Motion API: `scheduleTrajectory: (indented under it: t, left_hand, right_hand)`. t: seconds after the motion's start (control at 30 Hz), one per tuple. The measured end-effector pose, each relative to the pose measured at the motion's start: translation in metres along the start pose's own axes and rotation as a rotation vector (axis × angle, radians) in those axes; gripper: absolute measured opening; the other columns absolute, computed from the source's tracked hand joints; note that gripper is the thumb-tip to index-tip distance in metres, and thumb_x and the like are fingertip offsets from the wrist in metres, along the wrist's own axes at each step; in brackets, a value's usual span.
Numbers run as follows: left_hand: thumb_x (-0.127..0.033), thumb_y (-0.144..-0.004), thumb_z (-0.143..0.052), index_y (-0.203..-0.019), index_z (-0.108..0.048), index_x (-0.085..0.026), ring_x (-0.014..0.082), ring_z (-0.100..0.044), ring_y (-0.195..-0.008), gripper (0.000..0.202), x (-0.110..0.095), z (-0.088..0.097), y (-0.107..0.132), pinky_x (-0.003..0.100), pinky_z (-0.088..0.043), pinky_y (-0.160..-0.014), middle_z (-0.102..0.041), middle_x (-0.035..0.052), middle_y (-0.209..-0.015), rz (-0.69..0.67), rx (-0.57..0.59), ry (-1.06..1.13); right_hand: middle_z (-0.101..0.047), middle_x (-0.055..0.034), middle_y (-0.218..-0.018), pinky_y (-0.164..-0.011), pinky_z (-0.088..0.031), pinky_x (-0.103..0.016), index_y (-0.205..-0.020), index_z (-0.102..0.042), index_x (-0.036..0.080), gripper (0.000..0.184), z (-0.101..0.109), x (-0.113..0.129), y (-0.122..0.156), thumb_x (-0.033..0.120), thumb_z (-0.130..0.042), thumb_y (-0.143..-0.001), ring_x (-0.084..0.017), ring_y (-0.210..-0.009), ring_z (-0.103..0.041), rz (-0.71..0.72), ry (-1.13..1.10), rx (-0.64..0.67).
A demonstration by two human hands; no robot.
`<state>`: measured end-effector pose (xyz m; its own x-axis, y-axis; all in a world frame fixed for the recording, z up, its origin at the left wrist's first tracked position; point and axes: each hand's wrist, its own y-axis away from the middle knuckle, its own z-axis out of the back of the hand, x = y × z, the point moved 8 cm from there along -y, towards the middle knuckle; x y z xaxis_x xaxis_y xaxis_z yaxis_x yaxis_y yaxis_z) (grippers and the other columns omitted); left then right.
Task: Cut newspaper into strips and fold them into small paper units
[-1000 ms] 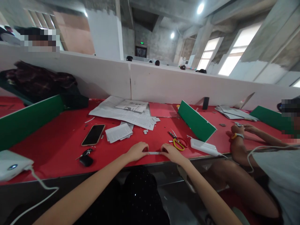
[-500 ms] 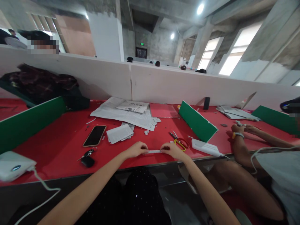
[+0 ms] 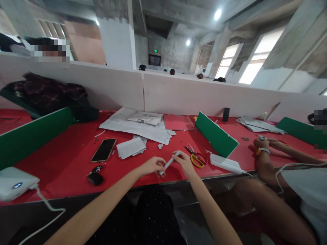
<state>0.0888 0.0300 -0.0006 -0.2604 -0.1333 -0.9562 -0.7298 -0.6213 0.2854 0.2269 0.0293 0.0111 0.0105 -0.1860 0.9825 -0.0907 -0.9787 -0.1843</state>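
A bright red table top [image 3: 63, 160] carries a glossy black phone [image 3: 103, 150]. Right of the phone are a pale grey-white paper strip [image 3: 169, 163] and scissors [image 3: 196, 158] with one yellow and one red handle; further right is a plain green board [image 3: 216, 133] edged in white. Behind the phone lie white sheets [image 3: 138, 126] covered in fine grey print. Behind it to the left is a dark maroon plaid garment [image 3: 48, 92]; nearer than it, black fabric [image 3: 153, 217] with tiny white dots.

- Scissors [image 3: 195, 157] lie just right of the right hand [image 3: 184, 160], with a white case [image 3: 226, 162] and green board [image 3: 216, 133] beyond.
- Phone [image 3: 103, 150], keys [image 3: 94, 174] and papers [image 3: 131, 147] sit left of the left hand [image 3: 152, 165]; bare red table [image 3: 117, 166] between.
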Motion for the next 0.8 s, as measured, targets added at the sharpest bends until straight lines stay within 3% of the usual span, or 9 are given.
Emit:
scheduleTrajectory:
  t: [0.2,0.3,0.47,0.57,0.67,0.8]
  left_hand:
    - [-0.038,-0.071,-0.056,-0.070,-0.055,-0.012,0.0148,-0.058,-0.044,0.026,0.002,0.004,-0.004,0.025,-0.045,-0.044,-0.060,0.0014,-0.050,0.037,-0.137,-0.013]
    - [-0.038,-0.075,-0.049,-0.064,-0.053,-0.012,0.0150,-0.058,-0.044,0.028,0.002,0.010,-0.007,0.024,-0.044,-0.044,-0.061,0.0036,-0.048,0.049,-0.217,0.004]
    - [-0.037,-0.078,-0.044,-0.074,-0.057,-0.012,0.0165,-0.062,-0.054,0.028,-0.001,0.014,-0.009,0.026,-0.046,-0.052,-0.064,0.0050,-0.057,0.001,-0.229,0.017]
    - [-0.030,-0.076,-0.050,-0.081,-0.059,-0.014,0.0149,-0.060,-0.060,0.020,-0.011,0.019,-0.005,0.024,-0.044,-0.057,-0.065,0.0031,-0.066,-0.112,-0.267,-0.091]
    - [-0.030,-0.076,-0.051,-0.070,-0.060,-0.014,0.0126,-0.053,-0.059,0.019,-0.028,0.014,0.002,0.022,-0.038,-0.057,-0.061,0.0008,-0.063,-0.276,-0.270,-0.361]
    - [-0.030,-0.078,-0.046,-0.061,-0.057,-0.013,0.0109,-0.047,-0.054,0.025,-0.033,0.002,0.003,0.021,-0.034,-0.053,-0.054,-0.0013,-0.055,-0.317,-0.214,-0.408]
  right_hand:
    - [-0.064,-0.0006,-0.069,-0.067,-0.052,-0.031,-0.084,-0.063,0.017,0.027,-0.026,0.012,-0.011,0.033,-0.070,-0.063,-0.016,-0.065,-0.061,0.030,0.000,0.037]
    - [-0.067,-0.0037,-0.076,-0.073,-0.052,-0.033,-0.082,-0.062,0.017,0.019,-0.031,0.030,-0.004,0.033,-0.063,-0.071,-0.018,-0.073,-0.064,0.125,0.067,0.028]
    - [-0.067,-0.0042,-0.084,-0.077,-0.050,-0.031,-0.085,-0.057,0.019,0.013,-0.035,0.054,0.025,0.030,-0.055,-0.080,-0.018,-0.082,-0.064,0.309,0.289,0.030]
    - [-0.066,-0.0030,-0.081,-0.074,-0.050,-0.029,-0.084,-0.054,0.020,0.011,-0.031,0.052,0.029,0.031,-0.054,-0.081,-0.017,-0.080,-0.064,0.305,0.330,0.014]
    - [-0.065,-0.0030,-0.079,-0.072,-0.049,-0.028,-0.084,-0.052,0.019,0.013,-0.024,0.050,0.022,0.031,-0.053,-0.081,-0.017,-0.078,-0.063,0.279,0.309,-0.020]
    - [-0.062,-0.0023,-0.077,-0.070,-0.049,-0.028,-0.081,-0.056,0.018,0.012,-0.016,0.056,0.013,0.030,-0.055,-0.079,-0.016,-0.073,-0.060,0.311,0.334,-0.072]
